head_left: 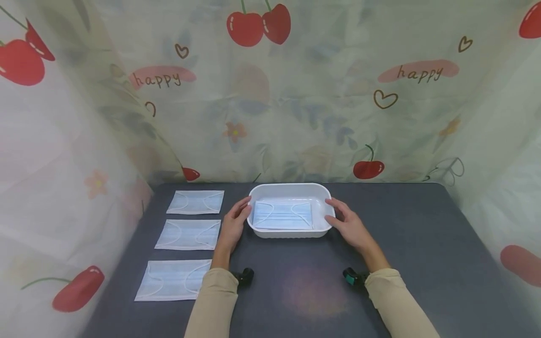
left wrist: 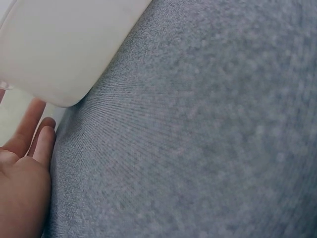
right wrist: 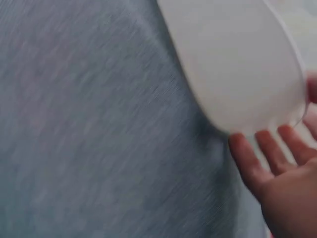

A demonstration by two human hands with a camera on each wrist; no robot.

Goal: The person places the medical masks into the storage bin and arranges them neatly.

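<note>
Tray (head_left: 291,234), white, oblong, rounded corners, lipped rim; one pale-blue pleated mask (head_left: 282,217) lying flat inside. Held between left hand (head_left: 232,228) and right hand (head_left: 351,228), each gripping one end. Three further masks (head_left: 188,234) on dark surface (head_left: 405,234), left of tray.

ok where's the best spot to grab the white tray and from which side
The white tray is probably best held at its two short ends, coming in from left and right: it's oblong, its rim is wider than its base, and a mask lies inside.
</note>
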